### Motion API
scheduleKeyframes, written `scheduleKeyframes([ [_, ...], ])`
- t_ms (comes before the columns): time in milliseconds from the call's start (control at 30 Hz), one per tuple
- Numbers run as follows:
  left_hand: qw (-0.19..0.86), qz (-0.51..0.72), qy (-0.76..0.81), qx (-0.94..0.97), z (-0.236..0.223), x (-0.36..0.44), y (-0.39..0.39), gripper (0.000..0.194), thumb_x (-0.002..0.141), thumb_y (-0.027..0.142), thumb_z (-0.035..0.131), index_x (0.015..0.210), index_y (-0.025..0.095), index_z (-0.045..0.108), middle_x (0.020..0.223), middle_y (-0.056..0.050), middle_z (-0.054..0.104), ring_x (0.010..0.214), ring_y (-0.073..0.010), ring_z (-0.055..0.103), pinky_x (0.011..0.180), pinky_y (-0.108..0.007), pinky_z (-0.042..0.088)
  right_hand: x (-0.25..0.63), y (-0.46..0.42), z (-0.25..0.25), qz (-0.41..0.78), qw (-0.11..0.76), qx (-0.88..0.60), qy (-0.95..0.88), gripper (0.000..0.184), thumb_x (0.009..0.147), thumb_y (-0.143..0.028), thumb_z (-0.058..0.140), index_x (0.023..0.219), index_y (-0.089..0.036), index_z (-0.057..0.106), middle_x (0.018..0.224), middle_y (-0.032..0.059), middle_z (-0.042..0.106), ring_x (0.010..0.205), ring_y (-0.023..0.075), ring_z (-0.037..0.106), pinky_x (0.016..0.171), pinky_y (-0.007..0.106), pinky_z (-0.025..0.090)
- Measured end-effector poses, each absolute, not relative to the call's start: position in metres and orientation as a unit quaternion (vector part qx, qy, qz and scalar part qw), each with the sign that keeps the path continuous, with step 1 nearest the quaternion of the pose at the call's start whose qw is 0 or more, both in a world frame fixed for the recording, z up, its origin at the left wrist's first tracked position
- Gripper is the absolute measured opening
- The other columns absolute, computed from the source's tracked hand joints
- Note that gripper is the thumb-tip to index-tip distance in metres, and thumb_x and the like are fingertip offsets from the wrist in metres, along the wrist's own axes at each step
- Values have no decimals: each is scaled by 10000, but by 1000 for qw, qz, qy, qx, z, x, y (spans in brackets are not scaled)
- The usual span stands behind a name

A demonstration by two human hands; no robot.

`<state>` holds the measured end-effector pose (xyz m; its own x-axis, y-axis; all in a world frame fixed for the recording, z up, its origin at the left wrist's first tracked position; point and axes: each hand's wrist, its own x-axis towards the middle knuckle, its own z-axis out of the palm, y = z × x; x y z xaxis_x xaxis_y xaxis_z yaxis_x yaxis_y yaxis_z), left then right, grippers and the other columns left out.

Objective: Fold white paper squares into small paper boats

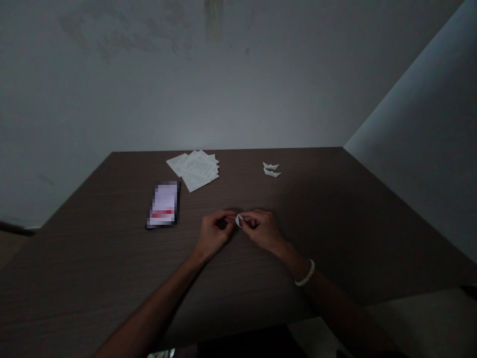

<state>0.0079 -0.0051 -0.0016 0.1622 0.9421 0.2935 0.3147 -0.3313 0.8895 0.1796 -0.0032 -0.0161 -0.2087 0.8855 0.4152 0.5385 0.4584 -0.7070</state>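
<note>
My left hand [214,233] and my right hand [261,229] meet above the middle of the table, pinching a small folded white paper piece [239,221] between them. Much of that paper is hidden by my fingers. Farther off, two small folded paper boats [272,169] lie together, one touching the other. A white beaded bracelet [305,273] circles my right wrist.
A loose stack of printed paper sheets [196,169] lies at the far edge of the dark wood-grain table [89,258]. A phone [163,204] with a blurred screen lies left of my hands. Walls rise behind and right of the table.
</note>
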Motion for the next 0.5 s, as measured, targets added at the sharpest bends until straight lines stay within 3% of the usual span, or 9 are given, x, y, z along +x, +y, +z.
scheduleKeyframes([
  [267,327,440,464,696,-4,11,-6,132,791,238,665,879,156,720,775,-32,711,690,-144,651,669,-250,519,179,-2,-15,178,411,-508,-736,136,741,-164,684,854,-209,745,616,-14,659,528,108,511,547,233,370],
  [500,295,427,456,723,-5,10,-6,129,813,194,608,878,157,713,772,-29,709,679,-138,647,658,-242,505,177,-3,-14,210,409,-512,-726,110,818,-252,659,846,-220,760,638,0,686,522,105,536,532,229,380],
])
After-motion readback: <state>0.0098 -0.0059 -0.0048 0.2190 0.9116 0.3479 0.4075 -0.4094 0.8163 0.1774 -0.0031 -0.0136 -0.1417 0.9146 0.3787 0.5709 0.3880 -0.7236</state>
